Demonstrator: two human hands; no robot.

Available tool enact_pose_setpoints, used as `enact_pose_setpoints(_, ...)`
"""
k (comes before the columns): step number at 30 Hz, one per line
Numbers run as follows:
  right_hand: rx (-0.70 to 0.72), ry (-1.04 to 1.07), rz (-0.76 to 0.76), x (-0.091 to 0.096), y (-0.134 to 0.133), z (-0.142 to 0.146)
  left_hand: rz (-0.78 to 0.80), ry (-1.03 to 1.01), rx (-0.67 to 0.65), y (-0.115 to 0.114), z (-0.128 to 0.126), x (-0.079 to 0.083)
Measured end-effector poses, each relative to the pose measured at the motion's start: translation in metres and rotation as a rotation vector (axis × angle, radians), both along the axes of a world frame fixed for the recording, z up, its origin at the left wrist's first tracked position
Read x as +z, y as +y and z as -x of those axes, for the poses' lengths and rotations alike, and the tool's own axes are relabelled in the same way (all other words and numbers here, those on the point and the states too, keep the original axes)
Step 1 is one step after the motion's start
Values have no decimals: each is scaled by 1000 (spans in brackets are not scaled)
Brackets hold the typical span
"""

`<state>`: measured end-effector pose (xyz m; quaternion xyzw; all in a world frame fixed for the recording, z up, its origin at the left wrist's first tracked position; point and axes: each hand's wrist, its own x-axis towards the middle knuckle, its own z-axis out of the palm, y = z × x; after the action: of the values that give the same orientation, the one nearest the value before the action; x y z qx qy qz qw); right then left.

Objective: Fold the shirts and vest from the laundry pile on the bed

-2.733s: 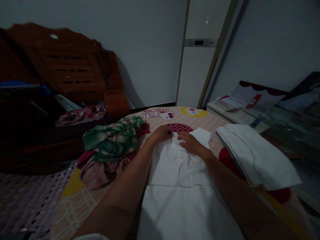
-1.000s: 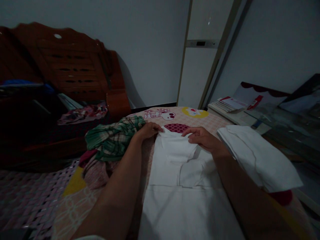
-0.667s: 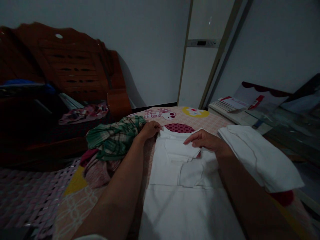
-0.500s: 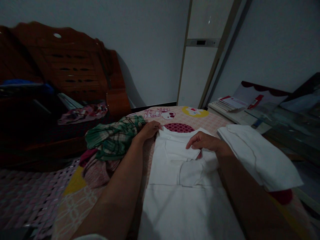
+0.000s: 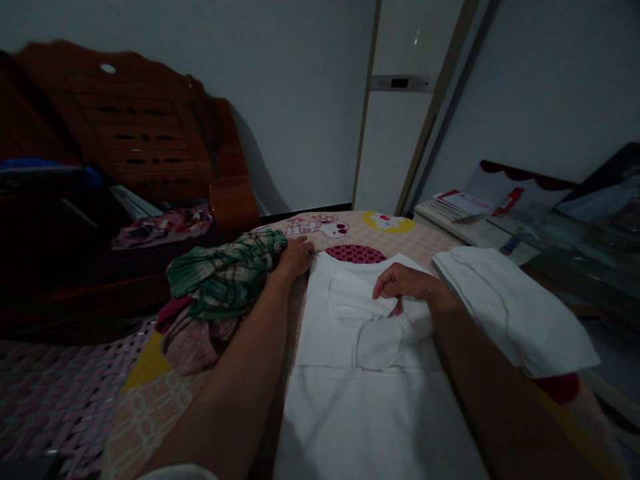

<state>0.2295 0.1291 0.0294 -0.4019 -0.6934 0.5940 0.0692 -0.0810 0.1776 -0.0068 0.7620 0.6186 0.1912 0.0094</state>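
Note:
A white T-shirt (image 5: 340,413) lies spread in front of me, its neckline at the far end and its sleeves folded inward over the middle. My right hand (image 5: 407,283) is over the upper right part, thumb and fingers closed on the folded white cloth. At the far left shoulder corner, my left hand (image 5: 297,257) rests beside the shirt's edge with its fingers stretched forward, and I see no cloth between them. A green plaid garment (image 5: 227,273) lies bunched just left of that hand.
The patterned pink cloth (image 5: 345,223) covers the rounded surface under the shirt. Folded white clothing (image 5: 515,310) is at the right, and a mauve garment (image 5: 195,343) under the plaid one. A wooden bench (image 5: 145,127) stands left; a glass-topped table (image 5: 560,250) stands right.
My left hand has come off the shirt's shoulder corner, shifting slightly left with its fingers loosening. My right hand stays at the folded sleeve. The view has shifted slightly.

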Motion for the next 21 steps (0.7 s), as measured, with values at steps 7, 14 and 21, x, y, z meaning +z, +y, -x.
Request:
enact_pose_setpoints(7,11,-26,-22,-5,2,-2,120,-32,123,-5,-15,3)
enact_pose_setpoints(14,-60,-70,-203,3,-2,4,120,-56,166,-6,-16,0)
enact_pose_setpoints(21,-138,-382,-342,4,-9,16,58,-294,-33,-9,-30,18)
